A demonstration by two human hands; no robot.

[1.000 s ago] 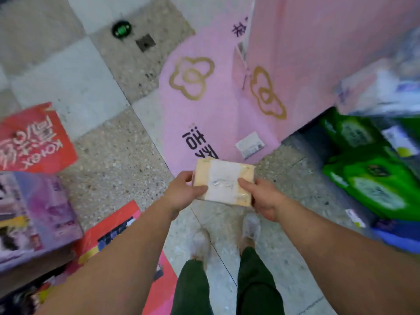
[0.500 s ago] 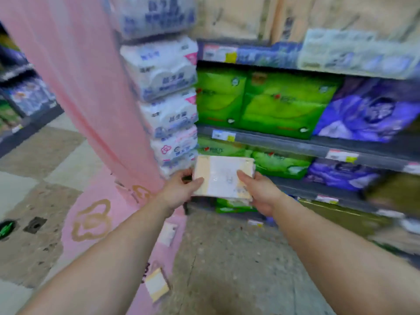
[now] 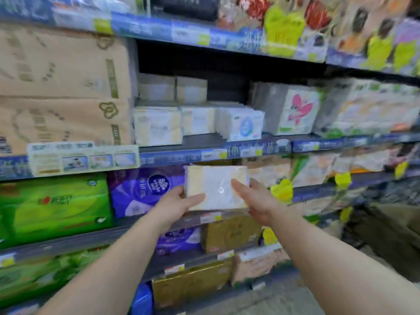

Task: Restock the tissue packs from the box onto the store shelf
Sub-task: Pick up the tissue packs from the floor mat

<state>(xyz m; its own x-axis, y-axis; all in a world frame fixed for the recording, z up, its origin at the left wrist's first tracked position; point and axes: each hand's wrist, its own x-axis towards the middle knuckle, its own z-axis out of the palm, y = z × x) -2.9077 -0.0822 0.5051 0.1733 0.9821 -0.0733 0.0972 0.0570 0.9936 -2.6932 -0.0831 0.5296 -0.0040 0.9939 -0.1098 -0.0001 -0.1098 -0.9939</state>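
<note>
The tissue pack (image 3: 216,187) is up in front of the store shelf (image 3: 181,154), just under its blue edge. I hold it with both hands. My left hand (image 3: 176,204) grips it at 9 o'clock, thumb on the front. My right hand (image 3: 256,201) grips it at 3 o'clock. More packs like it (image 3: 156,125) sit on the shelf at 11 o'clock. A purple pack (image 3: 141,189) is behind my left hand.

Cream-and-white tissue pack (image 3: 216,187) held upright below matching shelved packs (image 3: 158,126).
</note>
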